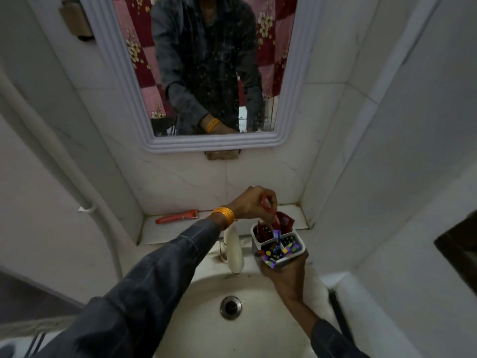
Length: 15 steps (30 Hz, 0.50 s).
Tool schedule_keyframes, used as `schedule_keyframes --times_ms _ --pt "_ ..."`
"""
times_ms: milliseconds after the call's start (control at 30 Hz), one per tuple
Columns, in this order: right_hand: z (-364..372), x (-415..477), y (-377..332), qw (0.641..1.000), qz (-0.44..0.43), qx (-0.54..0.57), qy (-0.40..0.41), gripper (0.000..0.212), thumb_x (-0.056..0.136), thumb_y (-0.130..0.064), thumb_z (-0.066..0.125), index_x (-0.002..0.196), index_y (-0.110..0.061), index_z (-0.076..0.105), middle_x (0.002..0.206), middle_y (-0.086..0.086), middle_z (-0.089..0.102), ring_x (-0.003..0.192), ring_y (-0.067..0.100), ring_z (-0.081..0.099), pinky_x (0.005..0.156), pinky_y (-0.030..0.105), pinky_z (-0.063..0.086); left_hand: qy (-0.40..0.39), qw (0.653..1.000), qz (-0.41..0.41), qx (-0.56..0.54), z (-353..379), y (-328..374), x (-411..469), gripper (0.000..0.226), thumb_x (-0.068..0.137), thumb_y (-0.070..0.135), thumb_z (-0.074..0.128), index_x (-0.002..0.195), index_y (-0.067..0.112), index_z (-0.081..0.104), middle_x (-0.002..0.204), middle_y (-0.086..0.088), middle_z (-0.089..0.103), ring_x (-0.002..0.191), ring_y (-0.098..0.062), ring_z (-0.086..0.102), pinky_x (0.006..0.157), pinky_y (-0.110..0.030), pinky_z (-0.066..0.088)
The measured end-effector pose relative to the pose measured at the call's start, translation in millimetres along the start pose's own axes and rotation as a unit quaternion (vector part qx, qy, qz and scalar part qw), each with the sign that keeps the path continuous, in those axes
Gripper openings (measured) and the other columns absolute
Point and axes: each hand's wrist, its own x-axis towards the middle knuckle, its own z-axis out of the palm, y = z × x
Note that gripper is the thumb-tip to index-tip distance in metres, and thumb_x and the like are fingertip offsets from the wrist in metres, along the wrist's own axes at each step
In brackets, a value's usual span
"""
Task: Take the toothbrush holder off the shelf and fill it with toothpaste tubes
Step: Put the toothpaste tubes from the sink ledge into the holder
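Nearest, over the sink (196, 321), the right hand (285, 271) comes up from the lower right and cups the white toothbrush holder (277, 245) from below, its fingers closed around the base. The holder is off the shelf, held upright in the air above the sink's back rim, just right of the tap (233, 250). Its front compartments hold purple and dark packets; the rear one holds red tubes.

Just beyond, the left hand (254, 202) reaches across from the lower left, forearm long and nearly level, wrist bent so the fingers point down. They pinch the top end of a red toothpaste tube (268, 209), which hangs close to upright with its long axis aimed into the rear compartment directly below. It looks partly in; the rest of the drop seems a straight push down.

Further back, on the shelf (258, 215) against the wall, another red tube (177, 216) lies flat towards the left end, lengthwise along the shelf, nearer the left hand.
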Motion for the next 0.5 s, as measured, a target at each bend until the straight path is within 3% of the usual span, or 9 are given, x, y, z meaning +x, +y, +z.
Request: schedule_keyframes --times_ms 100,167,367,500 --pt "1 -1 1 1.000 -0.004 0.014 0.000 0.106 0.053 0.003 0.099 0.139 -0.008 0.039 0.132 0.005 0.059 0.109 -0.019 0.060 0.084 0.004 0.051 0.027 0.999 0.002 0.029 12 2 5 0.034 0.068 0.017 0.084 0.098 0.014 0.069 0.104 -0.004 0.071 0.088 -0.014 0.061 0.075 -0.027 0.051" --pt "1 -2 2 1.000 -0.007 0.015 -0.002 0.106 0.054 0.006 0.098 0.138 -0.011 0.037 0.132 0.006 0.057 0.109 -0.023 0.058 0.083 0.002 0.049 0.028 0.999 0.008 0.045 18 5 6 0.036 0.070 0.017 0.083 0.102 0.015 0.068 0.110 -0.004 0.069 0.086 -0.015 0.063 0.076 -0.031 0.054" --pt "-1 -2 4 1.000 -0.003 -0.004 0.002 0.109 0.054 -0.003 0.100 0.143 -0.007 0.038 0.138 0.008 0.058 0.116 -0.003 0.060 0.086 0.004 0.050 0.008 0.993 0.031 0.111 26 4 7 0.034 0.069 0.010 0.084 0.100 0.011 0.068 0.107 -0.007 0.069 0.084 -0.020 0.071 0.073 -0.033 0.060" --pt "-2 -2 5 1.000 0.010 -0.011 0.004 0.112 0.052 -0.007 0.101 0.143 -0.013 0.037 0.136 0.004 0.060 0.113 -0.008 0.062 0.088 0.010 0.054 0.014 0.998 0.015 0.063 21 -5 6 0.033 0.068 0.016 0.086 0.096 0.013 0.069 0.100 -0.004 0.072 0.078 -0.019 0.071 0.069 -0.028 0.057"
